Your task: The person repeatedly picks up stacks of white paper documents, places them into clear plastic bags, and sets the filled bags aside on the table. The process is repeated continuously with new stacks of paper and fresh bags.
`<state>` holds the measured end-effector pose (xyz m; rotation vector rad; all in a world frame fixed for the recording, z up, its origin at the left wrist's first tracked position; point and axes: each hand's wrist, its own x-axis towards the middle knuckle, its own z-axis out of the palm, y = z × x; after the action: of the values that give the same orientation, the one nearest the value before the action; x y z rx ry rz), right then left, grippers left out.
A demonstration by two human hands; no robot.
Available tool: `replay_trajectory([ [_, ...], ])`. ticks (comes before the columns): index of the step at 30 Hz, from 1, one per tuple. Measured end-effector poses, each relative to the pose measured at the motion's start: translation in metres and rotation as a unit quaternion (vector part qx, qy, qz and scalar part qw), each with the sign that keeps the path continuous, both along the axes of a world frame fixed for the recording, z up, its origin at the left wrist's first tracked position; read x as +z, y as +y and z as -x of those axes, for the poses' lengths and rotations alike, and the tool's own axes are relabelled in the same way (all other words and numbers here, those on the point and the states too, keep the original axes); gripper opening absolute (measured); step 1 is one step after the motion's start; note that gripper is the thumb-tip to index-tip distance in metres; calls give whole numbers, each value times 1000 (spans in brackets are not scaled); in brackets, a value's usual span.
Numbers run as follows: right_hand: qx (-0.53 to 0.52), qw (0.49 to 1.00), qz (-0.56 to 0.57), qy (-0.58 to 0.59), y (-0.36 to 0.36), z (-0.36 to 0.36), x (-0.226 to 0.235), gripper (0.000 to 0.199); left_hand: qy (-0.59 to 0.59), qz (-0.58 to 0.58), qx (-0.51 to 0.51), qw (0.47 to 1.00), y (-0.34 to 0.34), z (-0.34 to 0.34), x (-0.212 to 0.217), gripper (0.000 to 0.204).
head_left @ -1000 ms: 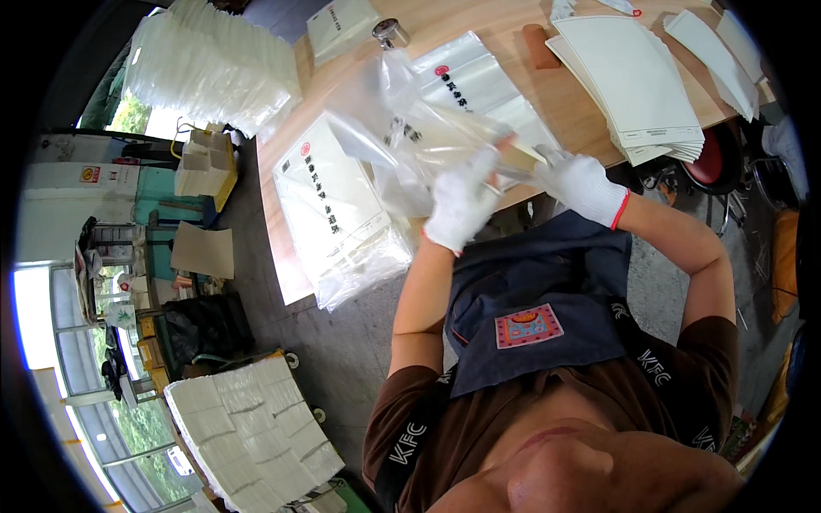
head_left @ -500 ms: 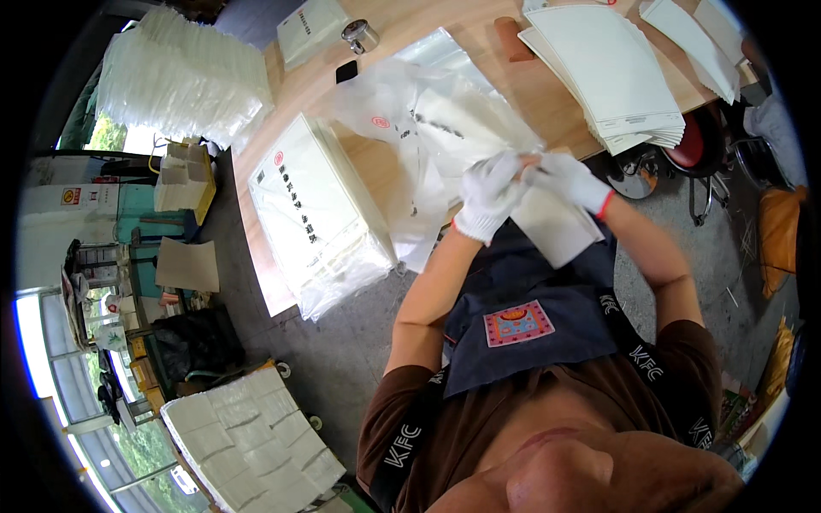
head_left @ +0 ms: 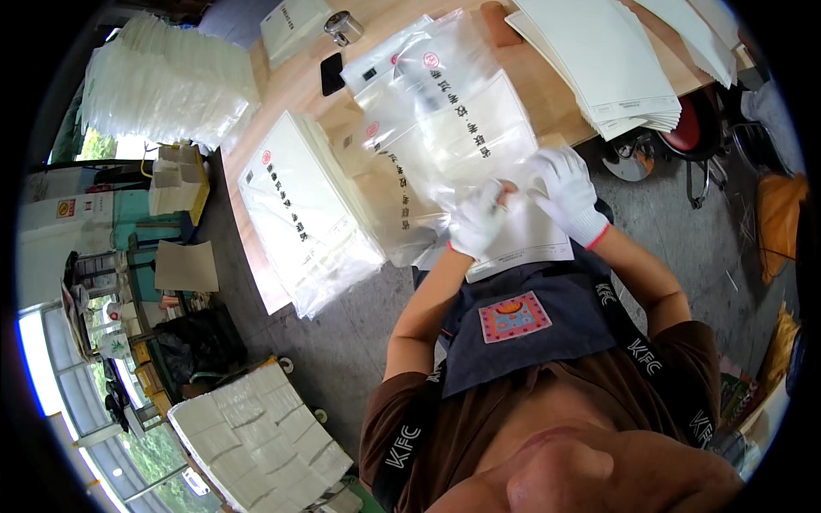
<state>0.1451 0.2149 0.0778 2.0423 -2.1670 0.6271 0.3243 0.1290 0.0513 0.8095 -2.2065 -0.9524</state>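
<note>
Both my hands wear white knit gloves with red cuff edges. My left hand (head_left: 477, 221) is closed at the near end of a clear printed plastic bag (head_left: 432, 111), with a bare fingertip showing. White paper sheets (head_left: 537, 238) lie partly within the bag and stick out over the table edge toward my apron. My right hand (head_left: 568, 190) is over the right side of these sheets, its fingers apart and slightly bent; whether it touches the paper is hard to tell. Just left of the bag sits a stack of filled plastic bags (head_left: 299, 201).
Loose white sheets (head_left: 603, 64) lie at the table's far right, near a brown roll (head_left: 501, 23). A black phone (head_left: 331, 74), a metal cup (head_left: 343, 27) and a tall pile of clear bags (head_left: 167, 85) are farther left. A red stool (head_left: 691, 132) stands beyond the right edge.
The crumpled bag now lies flatter, spread over the table. My hands have moved apart, the right one opening. The white paper at my lap has shifted left and up under the bag.
</note>
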Motion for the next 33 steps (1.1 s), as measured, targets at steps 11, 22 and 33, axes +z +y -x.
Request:
replay_trajectory([
  [11, -83, 991, -61, 82, -62, 33, -39, 30, -137, 88, 293, 942, -49, -65, -42, 21],
  [22, -35, 973, -220, 51, 73, 3, -27, 24, -91, 25, 174, 980, 66, -124, -35, 22],
  [33, 61, 938, -340, 37, 102, -1, -2, 27, 34, -1, 179, 983, 89, -114, -24, 21],
])
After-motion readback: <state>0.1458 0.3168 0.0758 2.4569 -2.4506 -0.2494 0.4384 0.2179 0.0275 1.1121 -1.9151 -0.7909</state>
